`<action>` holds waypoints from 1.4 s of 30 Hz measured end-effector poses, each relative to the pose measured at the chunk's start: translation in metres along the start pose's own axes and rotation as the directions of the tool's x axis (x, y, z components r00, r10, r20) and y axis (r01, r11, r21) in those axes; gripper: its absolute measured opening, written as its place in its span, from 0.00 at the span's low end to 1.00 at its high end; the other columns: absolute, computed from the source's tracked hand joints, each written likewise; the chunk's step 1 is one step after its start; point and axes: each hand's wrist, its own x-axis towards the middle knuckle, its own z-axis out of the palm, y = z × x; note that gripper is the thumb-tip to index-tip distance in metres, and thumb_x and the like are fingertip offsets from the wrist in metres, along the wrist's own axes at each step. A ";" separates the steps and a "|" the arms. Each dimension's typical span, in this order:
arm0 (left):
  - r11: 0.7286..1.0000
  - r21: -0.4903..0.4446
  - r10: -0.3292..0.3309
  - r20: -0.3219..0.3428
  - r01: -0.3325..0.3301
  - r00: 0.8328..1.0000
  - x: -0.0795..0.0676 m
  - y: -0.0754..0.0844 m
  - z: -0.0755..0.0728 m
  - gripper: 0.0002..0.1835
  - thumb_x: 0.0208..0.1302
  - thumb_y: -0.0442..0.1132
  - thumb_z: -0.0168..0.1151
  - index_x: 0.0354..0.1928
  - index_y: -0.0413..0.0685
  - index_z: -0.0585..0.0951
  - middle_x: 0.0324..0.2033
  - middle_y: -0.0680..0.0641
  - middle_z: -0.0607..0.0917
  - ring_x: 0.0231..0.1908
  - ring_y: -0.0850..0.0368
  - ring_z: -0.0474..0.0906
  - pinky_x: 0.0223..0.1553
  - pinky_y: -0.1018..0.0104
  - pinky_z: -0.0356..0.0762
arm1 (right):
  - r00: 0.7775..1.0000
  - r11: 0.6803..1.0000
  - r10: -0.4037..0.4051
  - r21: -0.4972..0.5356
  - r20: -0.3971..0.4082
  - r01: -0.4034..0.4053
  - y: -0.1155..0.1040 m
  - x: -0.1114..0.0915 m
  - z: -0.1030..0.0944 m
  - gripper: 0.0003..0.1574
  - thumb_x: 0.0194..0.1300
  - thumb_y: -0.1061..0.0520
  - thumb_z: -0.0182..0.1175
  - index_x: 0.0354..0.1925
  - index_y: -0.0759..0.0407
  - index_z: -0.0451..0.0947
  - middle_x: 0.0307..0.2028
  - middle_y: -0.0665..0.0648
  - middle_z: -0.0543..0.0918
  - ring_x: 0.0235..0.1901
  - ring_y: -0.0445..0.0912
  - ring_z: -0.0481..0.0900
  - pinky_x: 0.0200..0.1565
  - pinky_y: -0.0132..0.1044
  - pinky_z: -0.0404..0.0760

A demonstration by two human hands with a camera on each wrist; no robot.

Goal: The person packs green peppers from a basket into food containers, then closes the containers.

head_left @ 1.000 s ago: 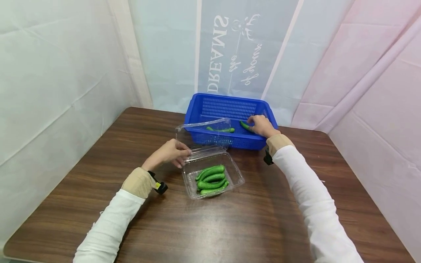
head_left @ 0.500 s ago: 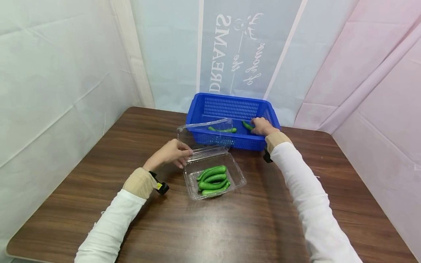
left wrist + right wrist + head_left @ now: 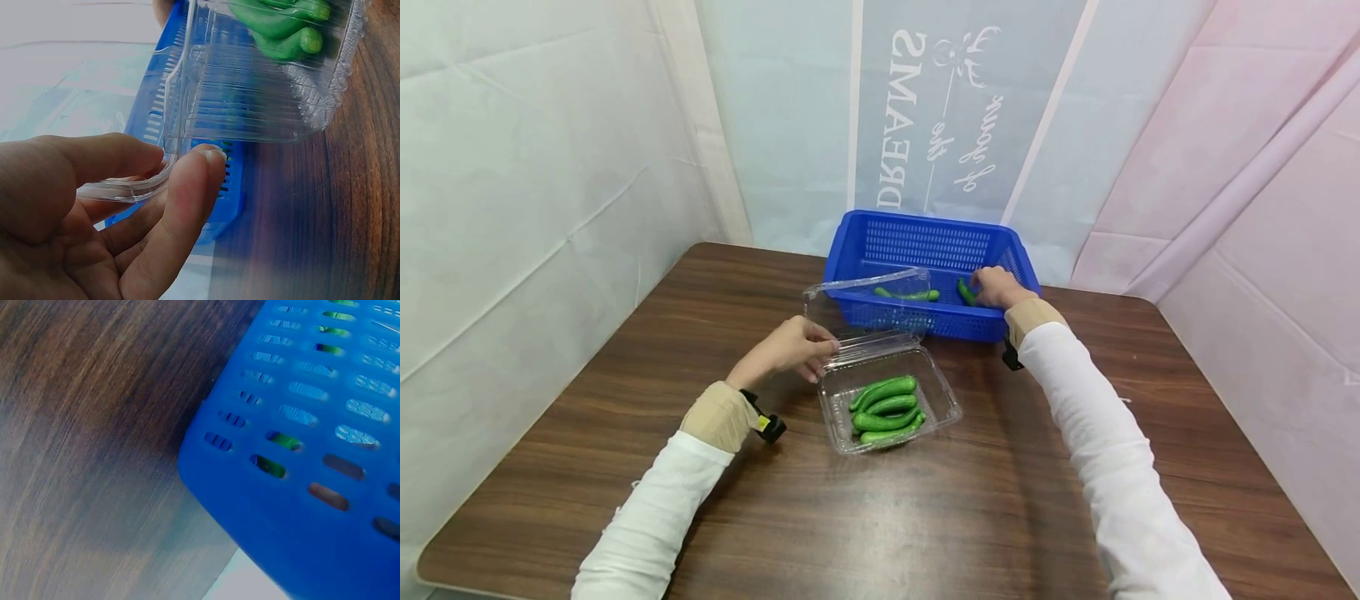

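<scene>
A clear plastic clamshell box [image 3: 942, 383] lies with its lid [image 3: 865, 312] raised, several small green cucumbers [image 3: 887, 408] in its base. My left hand [image 3: 793, 346] pinches the box's left edge by the hinge; in the left wrist view, thumb and fingers close on the clear rim [image 3: 150, 187]. Inside the blue basket [image 3: 925, 321], my right hand [image 3: 997, 287] grips a cucumber [image 3: 966, 292] at the right end, its lower part hidden by the fingers. Through the basket's slots, the right wrist view shows bits of that cucumber [image 3: 270, 466] and of a finger [image 3: 328, 496].
Another cucumber [image 3: 932, 296] lies in the basket, partly seen through the raised lid. The basket stands at the back of the brown wooden table [image 3: 760, 517], close to the printed backdrop [image 3: 955, 108]. Pale cloth walls flank the table on both sides.
The cucumber at my right fingers has turned steeper and shifted slightly right. My left hand keeps its place on the box, and the box has stayed put.
</scene>
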 end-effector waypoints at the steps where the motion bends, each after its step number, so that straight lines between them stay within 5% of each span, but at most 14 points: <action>1: 1.000 0.000 0.000 -0.001 0.000 1.000 0.000 0.000 0.000 0.15 0.73 0.35 0.58 0.52 0.27 0.80 0.30 0.40 0.85 0.22 0.56 0.82 0.29 0.53 0.88 | 1.000 1.000 0.005 0.005 -0.003 -0.005 0.000 0.000 0.000 0.25 0.60 0.63 0.64 0.55 0.70 0.77 0.48 0.71 0.81 0.52 0.65 0.76 0.56 0.63 0.74; 11: 1.000 0.002 -0.009 0.009 0.009 1.000 0.002 0.001 0.002 0.15 0.73 0.35 0.58 0.53 0.27 0.80 0.30 0.40 0.85 0.22 0.57 0.82 0.31 0.51 0.88 | 0.998 1.000 0.015 -0.012 0.062 -0.014 -0.005 -0.011 -0.001 0.26 0.66 0.64 0.58 0.60 0.73 0.72 0.54 0.75 0.76 0.56 0.66 0.71 0.59 0.63 0.71; 32: 1.000 -0.007 0.011 0.010 -0.011 1.000 0.000 -0.001 0.002 0.16 0.73 0.35 0.58 0.53 0.27 0.80 0.31 0.39 0.85 0.23 0.55 0.83 0.30 0.53 0.88 | 0.992 0.995 -0.097 0.012 -0.075 0.098 -0.007 -0.022 -0.014 0.25 0.63 0.66 0.61 0.58 0.74 0.74 0.43 0.68 0.82 0.45 0.60 0.78 0.53 0.59 0.76; 42: 1.000 0.023 0.020 0.018 -0.021 1.000 0.000 -0.001 -0.002 0.16 0.74 0.35 0.57 0.54 0.27 0.79 0.32 0.39 0.85 0.24 0.54 0.84 0.30 0.52 0.88 | 0.980 0.988 -0.153 0.003 -0.131 0.155 -0.017 -0.036 -0.028 0.24 0.63 0.66 0.64 0.56 0.72 0.76 0.45 0.69 0.81 0.49 0.61 0.77 0.52 0.59 0.77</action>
